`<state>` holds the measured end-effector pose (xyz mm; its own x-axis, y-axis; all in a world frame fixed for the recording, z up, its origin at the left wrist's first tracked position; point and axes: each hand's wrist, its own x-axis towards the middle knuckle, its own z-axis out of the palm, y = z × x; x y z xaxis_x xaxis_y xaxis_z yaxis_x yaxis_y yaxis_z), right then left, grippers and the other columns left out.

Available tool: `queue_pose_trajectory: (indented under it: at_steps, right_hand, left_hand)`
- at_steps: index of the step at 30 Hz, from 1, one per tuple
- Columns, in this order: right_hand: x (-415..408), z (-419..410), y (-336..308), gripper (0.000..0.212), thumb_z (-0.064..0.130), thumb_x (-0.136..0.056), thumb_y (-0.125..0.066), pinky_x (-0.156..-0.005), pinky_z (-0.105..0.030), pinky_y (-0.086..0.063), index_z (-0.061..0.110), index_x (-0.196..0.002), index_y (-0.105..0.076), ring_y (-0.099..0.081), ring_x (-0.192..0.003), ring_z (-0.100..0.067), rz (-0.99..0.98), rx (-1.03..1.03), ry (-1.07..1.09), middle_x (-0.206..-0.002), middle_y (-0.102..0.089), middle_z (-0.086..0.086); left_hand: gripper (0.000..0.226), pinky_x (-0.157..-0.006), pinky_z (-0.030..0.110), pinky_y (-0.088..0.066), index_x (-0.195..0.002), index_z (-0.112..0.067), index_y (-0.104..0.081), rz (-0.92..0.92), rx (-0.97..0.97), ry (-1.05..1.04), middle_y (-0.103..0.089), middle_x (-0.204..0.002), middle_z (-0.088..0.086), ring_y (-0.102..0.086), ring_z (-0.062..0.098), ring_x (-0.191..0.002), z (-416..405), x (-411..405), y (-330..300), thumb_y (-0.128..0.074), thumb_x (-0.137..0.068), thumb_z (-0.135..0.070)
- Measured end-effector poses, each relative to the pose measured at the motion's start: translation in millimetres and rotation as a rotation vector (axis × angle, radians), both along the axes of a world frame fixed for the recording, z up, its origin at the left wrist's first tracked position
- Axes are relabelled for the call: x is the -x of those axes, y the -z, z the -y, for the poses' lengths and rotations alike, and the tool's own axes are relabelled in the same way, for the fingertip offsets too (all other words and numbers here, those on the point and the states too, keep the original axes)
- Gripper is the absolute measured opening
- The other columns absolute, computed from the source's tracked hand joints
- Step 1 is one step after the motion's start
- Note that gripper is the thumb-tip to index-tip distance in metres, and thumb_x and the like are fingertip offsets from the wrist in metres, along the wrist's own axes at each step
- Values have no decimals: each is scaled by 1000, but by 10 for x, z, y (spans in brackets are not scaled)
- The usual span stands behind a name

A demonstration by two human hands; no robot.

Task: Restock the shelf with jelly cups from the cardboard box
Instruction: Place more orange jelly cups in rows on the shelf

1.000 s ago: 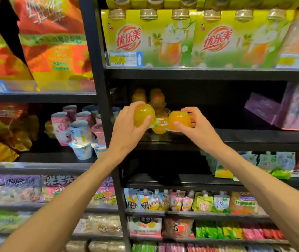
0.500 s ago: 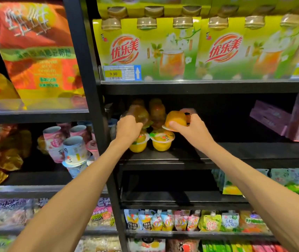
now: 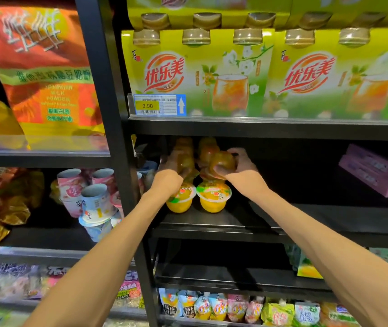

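Both grips clamped on cups: left hand [image 3: 168, 178], right hand [image 3: 243, 172] stacking at 12 o'clock on shelf [image 3: 270, 223]. Risk: stacks [image 3: 208, 149] topple if nudged.

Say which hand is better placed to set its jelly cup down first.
Right, probably. The right hand holds its jelly cup in clear view directly over the right front cup. The left hand covers most of its own cup, so alignment there is unclear.
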<state>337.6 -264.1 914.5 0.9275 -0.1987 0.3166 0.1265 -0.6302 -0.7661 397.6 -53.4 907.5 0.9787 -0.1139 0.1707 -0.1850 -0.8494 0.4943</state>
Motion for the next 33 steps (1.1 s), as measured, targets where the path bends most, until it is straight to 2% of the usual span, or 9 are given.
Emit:
queue_pose_trajectory:
  at_steps: [4, 12, 16, 18, 19, 21, 25, 29, 33]
  right_hand:
    - [-150, -103, 11, 73, 35, -87, -83, -103, -43, -52, 22, -145, -41, -60, -121, -30, -53, 22, 23, -137, -58, -9]
    - [-282, -197, 44, 72, 32, -89, -81, -102, -40, -50, 17, -146, -39, -61, -124, -35, -111, 116, 54, -137, -60, -14]
    - [-268, -230, 38, 75, 33, -90, -80, -104, -42, -49, 18, -149, -36, -58, -128, -36, -139, 128, 54, -142, -56, -14]
    - [-234, -249, 24, 84, 37, -87, -82, -109, -46, -46, 20, -153, -32, -53, -134, -38, -146, 140, 57, -149, -51, -14]
    - [-213, -257, 17, 91, 39, -85, -83, -112, -49, -44, 22, -156, -29, -49, -138, -38, -146, 147, 58, -153, -47, -14]
    - [-149, -264, -7, 101, 46, -83, -83, -116, -53, -39, 29, -161, -22, -42, -144, -38, -153, 175, 60, -160, -37, -11]
    - [118, -226, -61, 99, 60, -87, -73, -120, -54, -33, 39, -163, -12, -34, -148, -37, -164, 289, 33, -165, -29, -9]
    - [484, -192, -50, 99, 68, -89, -65, -122, -53, -30, 32, -165, -13, -31, -151, -34, -108, 413, 19, -166, -31, -8]
    - [778, -137, 57, 104, 76, -85, -63, -118, -55, -34, 27, -165, -18, -39, -146, -32, -84, 562, 58, -160, -39, -9]
  left_hand:
    - [42, -99, 40, -45, -144, -5, -48, 9, -39, 20, -48, -145, 24, -54, 40, -126, -6, -12, 77, -53, -106, -22]
    - [57, -97, 43, -46, -154, -20, -33, 4, -32, -5, -39, -153, 19, -51, 41, -131, 14, 26, -9, -59, -104, -27]
    - [53, -95, 41, -46, -152, -14, -39, -54, -25, -44, -46, -148, 20, -54, 40, -129, 10, 52, -25, -56, -104, -30]
    - [44, -91, 40, -46, -143, -5, -47, -79, -55, -32, -49, -146, 22, -56, 39, -121, -10, 92, -42, -52, -104, -27]
    - [39, -85, 37, -45, -135, -3, -52, -68, -46, -20, -53, -141, 23, -58, 37, -111, -27, 129, -35, -51, -104, -27]
    - [29, -77, 35, -40, -108, -2, -60, 1, -49, 34, -63, -124, 23, -56, 31, -94, -56, 250, -31, -50, -105, -30]
    - [38, -73, 37, -37, -93, -8, -55, 176, -175, 101, -67, -109, 21, -56, 32, -91, -111, 532, -87, -47, -106, -42]
    - [53, -88, 41, -43, -119, -6, -58, 281, -286, 160, -63, -118, 19, -58, 35, -109, -149, 682, -53, -39, -107, -54]
    - [55, -97, 43, -43, -142, -11, -51, 437, -217, 274, -59, -124, 16, -53, 33, -113, -212, 769, 134, -47, -104, -51]
